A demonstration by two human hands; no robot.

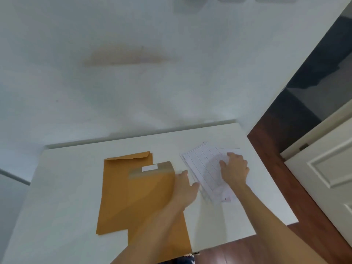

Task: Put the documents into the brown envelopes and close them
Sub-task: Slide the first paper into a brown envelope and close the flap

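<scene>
- Envelopes: I count two brown ones, top envelope (pixel 150 191) under my flat, open left hand (pixel 183 189), back envelope (pixel 118 187) further left.
- Papers (pixel 203 168): one pile, under my right hand (pixel 235 168), fingers bent, pressing down.

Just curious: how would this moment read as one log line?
left hand on top envelope, flap open | right hand on documents | nothing inserted | white table

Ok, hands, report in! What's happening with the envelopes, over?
Left hand on top envelope, flap open. Right hand on documents. Nothing packed yet. Table unobstructed.
</scene>
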